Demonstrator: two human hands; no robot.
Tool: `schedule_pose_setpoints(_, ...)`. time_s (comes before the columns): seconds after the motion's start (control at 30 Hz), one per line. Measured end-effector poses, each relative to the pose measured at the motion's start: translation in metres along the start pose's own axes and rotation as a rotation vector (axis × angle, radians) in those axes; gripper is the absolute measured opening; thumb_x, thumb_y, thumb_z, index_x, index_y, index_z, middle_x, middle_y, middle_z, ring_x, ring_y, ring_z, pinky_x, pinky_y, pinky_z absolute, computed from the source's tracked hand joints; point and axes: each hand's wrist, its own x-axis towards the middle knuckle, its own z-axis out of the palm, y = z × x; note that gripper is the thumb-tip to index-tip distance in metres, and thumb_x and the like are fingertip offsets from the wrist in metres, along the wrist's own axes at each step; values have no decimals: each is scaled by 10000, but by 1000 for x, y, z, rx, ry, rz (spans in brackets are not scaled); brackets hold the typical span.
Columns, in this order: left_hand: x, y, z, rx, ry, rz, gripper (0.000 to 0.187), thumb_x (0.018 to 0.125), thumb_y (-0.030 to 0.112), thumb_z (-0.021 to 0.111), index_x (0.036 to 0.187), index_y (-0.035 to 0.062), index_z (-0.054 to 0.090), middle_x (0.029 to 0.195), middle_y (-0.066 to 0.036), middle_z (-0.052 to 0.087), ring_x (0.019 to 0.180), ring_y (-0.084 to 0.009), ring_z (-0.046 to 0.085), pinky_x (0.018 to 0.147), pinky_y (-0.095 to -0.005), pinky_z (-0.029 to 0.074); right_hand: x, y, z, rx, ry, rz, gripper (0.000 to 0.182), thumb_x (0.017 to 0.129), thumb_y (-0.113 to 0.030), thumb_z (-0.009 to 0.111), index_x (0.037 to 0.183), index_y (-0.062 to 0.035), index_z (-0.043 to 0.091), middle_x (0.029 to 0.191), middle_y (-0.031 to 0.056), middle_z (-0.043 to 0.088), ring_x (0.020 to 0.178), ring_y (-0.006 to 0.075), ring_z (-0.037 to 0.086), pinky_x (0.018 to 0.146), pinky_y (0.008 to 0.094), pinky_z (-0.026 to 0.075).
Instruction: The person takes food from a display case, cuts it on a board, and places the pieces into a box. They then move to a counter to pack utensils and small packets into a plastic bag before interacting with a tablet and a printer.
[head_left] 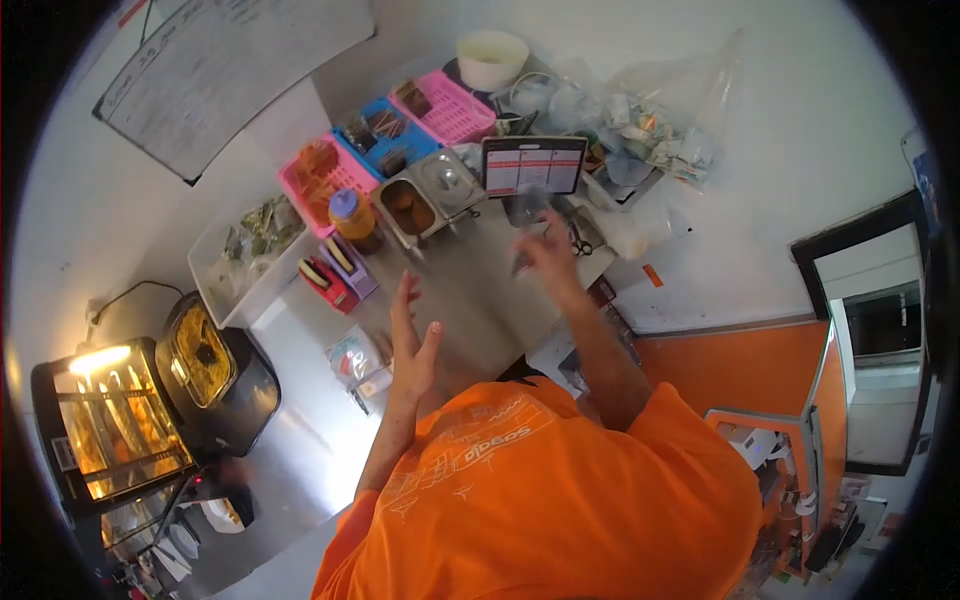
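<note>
My left hand point(412, 345) is raised over the near part of the metal counter point(478, 300), fingers stretched and thumb apart, holding nothing. Over the counter's right side is my right hand point(550, 255), its fingers smeared by motion. Just beyond its fingertips sits a clear plastic item point(528, 206), in front of a tablet point(535, 166) showing a red and white screen. Beside that hand lies a pair of black-handled scissors point(579, 238). Metal food pans point(408, 210) stand at the back, next to a purple-capped bottle point(355, 222) with brown contents.
Red point(328, 287) and purple tape dispensers point(349, 266) stand left of the bottle. Behind are pink point(455, 108) and blue baskets point(385, 138). A white bin point(243, 265) of packets is at left, near a lit glass warmer point(118, 415). Plastic bags point(655, 130) fill the right corner.
</note>
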Motion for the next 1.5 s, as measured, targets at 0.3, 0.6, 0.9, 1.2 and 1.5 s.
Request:
schedule_pose_setpoints(0.3,-25,-49,53,16,-145,-418,487,986,225,552,1436,93,423,1291,-106,558,1087,-239,570,915,-363,470,233,30,-267,-363,299,405,134,860,-70,568,909,34,638,547,132,541,342,190,434,289,349,264)
schedule_pose_setpoints(0.6,24,-21,166,-38,-117,-501,405,991,228,547,1357,60,497,1291,-101,565,1102,-236,576,946,-375,456,275,31,-259,-1559,361,-30,372,860,-226,661,1186,-54,614,1306,196,571,1078,360,628,899,464,504)
schedule_pose_setpoints(0.9,44,-21,189,3,-91,-574,385,1002,250,544,1327,45,525,1302,-103,569,1119,-258,578,960,-387,455,344,44,-266,-1536,192,-349,366,877,-243,621,1176,-37,668,1459,198,435,1330,375,422,1084,475,373)
schedule_pose_setpoints(1.2,63,-27,195,-9,-85,-513,385,1001,243,546,1327,39,529,1299,-108,582,1101,-240,584,952,-369,458,346,50,-251,-1028,292,-208,566,963,-278,518,1423,39,426,1555,216,272,1422,391,289,1161,491,256)
schedule_pose_setpoints(1.5,145,-36,231,-159,-333,-357,556,935,245,667,1409,43,458,1300,-141,561,1188,-217,543,1020,-360,432,115,-7,-194,-500,187,-763,519,891,-120,637,1374,10,498,1357,225,523,1328,366,435,1064,456,379)
